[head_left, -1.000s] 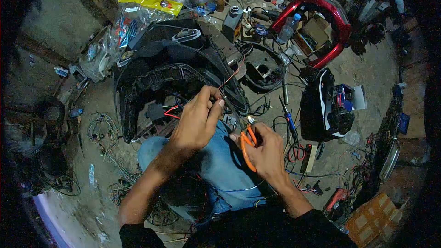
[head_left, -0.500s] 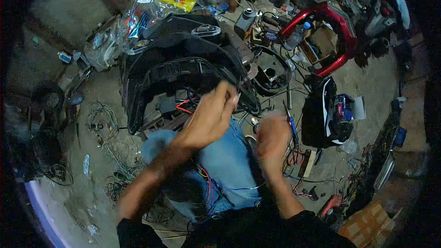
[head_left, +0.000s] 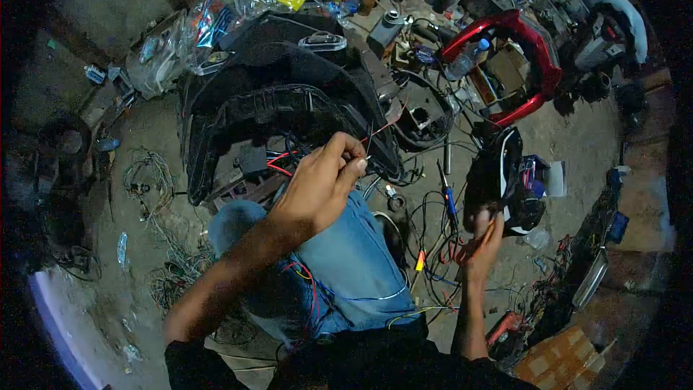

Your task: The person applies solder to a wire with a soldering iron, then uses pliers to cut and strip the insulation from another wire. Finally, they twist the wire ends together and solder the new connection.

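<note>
A thin wire [head_left: 384,128] is held by the left hand [head_left: 315,186], with the thumb and forefinger brought together in a clamped grip just above the knees of the blue jeans [head_left: 346,253]. From these fingertips the wire is led up toward the front edge of a large black plastic shell [head_left: 281,65], inside which red wires [head_left: 278,164] can be seen. The right hand [head_left: 488,244] is placed well apart from the left, low beside a black case [head_left: 491,173] with a white edge; its fingers are blurred and dark, so whether its grip is apart, together or clamped on anything cannot be told. Red handles [head_left: 452,251] are seen just beside this hand, and a blue-handled tool [head_left: 450,201] is laid on the floor [head_left: 440,155] with its thin tip pointed away from the body. Between the two hands, nearer the right, a small orange-and-yellow piece [head_left: 420,261] is seen among dark cables. Farther out, a clear bottle with a blue cap [head_left: 463,62] is partly surrounded by a curved red panel [head_left: 540,54], and a tangle of wires [head_left: 149,182] is spread on the floor left of the black shell.
</note>
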The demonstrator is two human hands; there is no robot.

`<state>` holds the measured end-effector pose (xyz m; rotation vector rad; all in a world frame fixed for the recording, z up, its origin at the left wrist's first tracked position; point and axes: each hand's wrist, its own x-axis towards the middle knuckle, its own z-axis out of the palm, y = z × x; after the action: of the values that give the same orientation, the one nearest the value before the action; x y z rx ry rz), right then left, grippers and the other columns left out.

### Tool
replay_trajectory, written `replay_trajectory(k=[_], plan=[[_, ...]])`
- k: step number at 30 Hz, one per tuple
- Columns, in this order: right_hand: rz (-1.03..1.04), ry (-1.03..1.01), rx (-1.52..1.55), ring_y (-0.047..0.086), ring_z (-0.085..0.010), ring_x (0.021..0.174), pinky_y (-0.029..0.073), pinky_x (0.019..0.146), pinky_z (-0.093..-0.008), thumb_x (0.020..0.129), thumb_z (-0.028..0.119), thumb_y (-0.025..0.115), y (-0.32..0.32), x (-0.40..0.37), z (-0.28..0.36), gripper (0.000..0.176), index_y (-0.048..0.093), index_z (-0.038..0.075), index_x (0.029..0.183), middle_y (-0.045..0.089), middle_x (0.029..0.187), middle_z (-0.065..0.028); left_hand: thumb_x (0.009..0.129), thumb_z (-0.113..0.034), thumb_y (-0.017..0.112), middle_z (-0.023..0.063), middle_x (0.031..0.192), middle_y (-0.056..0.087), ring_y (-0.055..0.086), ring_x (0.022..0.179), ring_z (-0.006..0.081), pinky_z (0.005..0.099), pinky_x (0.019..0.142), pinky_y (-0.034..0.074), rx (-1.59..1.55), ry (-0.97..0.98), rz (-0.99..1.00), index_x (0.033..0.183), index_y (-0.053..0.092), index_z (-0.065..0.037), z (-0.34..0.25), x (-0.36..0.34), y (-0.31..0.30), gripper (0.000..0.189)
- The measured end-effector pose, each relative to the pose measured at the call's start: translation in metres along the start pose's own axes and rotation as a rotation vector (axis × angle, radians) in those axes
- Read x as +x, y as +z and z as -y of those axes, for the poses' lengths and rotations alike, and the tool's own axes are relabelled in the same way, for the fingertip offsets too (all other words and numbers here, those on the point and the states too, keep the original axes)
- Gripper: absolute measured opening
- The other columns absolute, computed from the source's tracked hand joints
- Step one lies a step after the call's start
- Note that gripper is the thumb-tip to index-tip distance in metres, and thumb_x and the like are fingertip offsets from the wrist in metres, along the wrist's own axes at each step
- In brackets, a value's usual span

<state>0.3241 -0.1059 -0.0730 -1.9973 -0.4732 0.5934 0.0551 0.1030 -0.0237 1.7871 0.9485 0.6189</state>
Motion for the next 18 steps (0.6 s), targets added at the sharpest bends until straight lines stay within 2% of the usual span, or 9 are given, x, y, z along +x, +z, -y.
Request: replay_trajectory(k=[3, 4, 7, 8, 10, 12, 15, 16, 18], plan=[[0.077, -0.117, -0.176, 0.054, -0.0091, 0.071, 0.044, 0.063, -0.0269, 0.104, 0.031, 0.061, 0.001, -0.011, -0.007, 0.037, 0.056, 0.001, 0.124, 0.06, 0.093, -0.0033, 0.103, -0.015, 0.061, 0.0053, 0.078, 0.062, 0.06, 0.071, 0.0108, 0.0297, 0.067, 0.051, 0.001, 0.005, -0.002, 0.115, 0.055, -0.002, 0.0, 0.002, 0.002, 0.019], [0.005, -0.177, -0.196, 0.053, -0.009, 0.068, 0.042, 0.06, -0.0277, 0.101, 0.025, 0.066, 0.006, -0.018, -0.008, 0.025, 0.06, 0.001, 0.1, 0.059, 0.081, -0.0017, 0.103, -0.015, 0.062, 0.0049, 0.079, 0.062, 0.06, 0.071, 0.0101, 0.029, 0.067, 0.051, 0.01, 0.017, -0.003, 0.115, 0.055, -0.002, 0.0, 0.003, 0.003, 0.019], [0.169, -0.156, -0.38, 0.052, -0.0093, 0.066, 0.041, 0.059, -0.0268, 0.098, 0.022, 0.07, -0.01, -0.011, -0.05, 0.025, 0.062, 0.0, 0.092, 0.056, 0.07, 0.0002, 0.103, -0.015, 0.063, 0.0034, 0.082, 0.064, 0.061, 0.073, 0.0086, 0.0273, 0.068, 0.052, -0.09, -0.086, 0.033, 0.116, 0.056, -0.002, -0.003, 0.003, 0.003, 0.019], [0.175, -0.159, -0.364, 0.049, -0.0083, 0.064, 0.04, 0.059, -0.0269, 0.096, 0.025, 0.074, -0.007, -0.015, -0.048, 0.03, 0.062, -0.001, 0.085, 0.054, 0.065, 0.0008, 0.102, -0.014, 0.063, 0.0062, 0.08, 0.063, 0.061, 0.071, 0.0118, 0.0296, 0.067, 0.051, -0.103, -0.075, 0.026, 0.115, 0.056, -0.001, -0.003, 0.003, 0.003, 0.019], [0.206, -0.199, -0.444, 0.048, -0.0073, 0.066, 0.039, 0.059, -0.028, 0.094, 0.026, 0.076, -0.01, -0.015, -0.065, 0.031, 0.062, -0.001, 0.086, 0.055, 0.066, 0.0006, 0.101, -0.012, 0.062, 0.0118, 0.077, 0.062, 0.062, 0.067, 0.0181, 0.0343, 0.064, 0.049, -0.126, -0.059, 0.009, 0.112, 0.056, 0.001, -0.004, 0.001, 0.003, 0.018], [0.246, -0.227, -0.48, 0.047, -0.0072, 0.069, 0.039, 0.06, -0.0291, 0.092, 0.028, 0.078, -0.011, -0.018, -0.069, 0.035, 0.061, -0.002, 0.084, 0.056, 0.067, -0.0014, 0.101, -0.012, 0.063, 0.0112, 0.077, 0.063, 0.063, 0.069, 0.0168, 0.0331, 0.065, 0.05, -0.151, -0.065, 0.007, 0.111, 0.057, 0.001, -0.01, 0.001, 0.003, 0.018], [0.296, -0.218, -0.568, 0.055, -0.0244, 0.069, 0.046, 0.066, -0.0381, 0.089, 0.029, 0.08, -0.004, -0.027, -0.059, 0.036, 0.064, -0.002, 0.093, 0.06, 0.073, -0.0129, 0.101, -0.013, 0.063, 0.0107, 0.077, 0.064, 0.064, 0.071, 0.0153, 0.0316, 0.066, 0.051, -0.155, -0.077, 0.016, 0.11, 0.058, 0.001, -0.012, 0.001, 0.004, 0.018], [0.322, -0.192, -0.546, 0.055, -0.0263, 0.071, 0.046, 0.067, -0.0386, 0.089, 0.029, 0.079, -0.001, -0.033, -0.044, 0.037, 0.06, -0.001, 0.096, 0.057, 0.076, -0.0125, 0.101, -0.013, 0.063, 0.0106, 0.077, 0.064, 0.064, 0.071, 0.0148, 0.0312, 0.067, 0.051, -0.149, -0.079, 0.024, 0.109, 0.059, 0.002, -0.012, 0.001, 0.004, 0.017], [0.297, -0.331, -0.484, 0.055, -0.0273, 0.073, 0.046, 0.067, -0.0395, 0.089, 0.03, 0.079, 0.006, -0.035, -0.04, 0.038, 0.057, 0.0, 0.095, 0.056, 0.079, -0.0124, 0.101, -0.014, 0.063, 0.0105, 0.078, 0.064, 0.064, 0.071, 0.0145, 0.0312, 0.066, 0.051, -0.144, -0.098, 0.047, 0.109, 0.059, 0.002, -0.015, 0.002, 0.003, 0.017]])
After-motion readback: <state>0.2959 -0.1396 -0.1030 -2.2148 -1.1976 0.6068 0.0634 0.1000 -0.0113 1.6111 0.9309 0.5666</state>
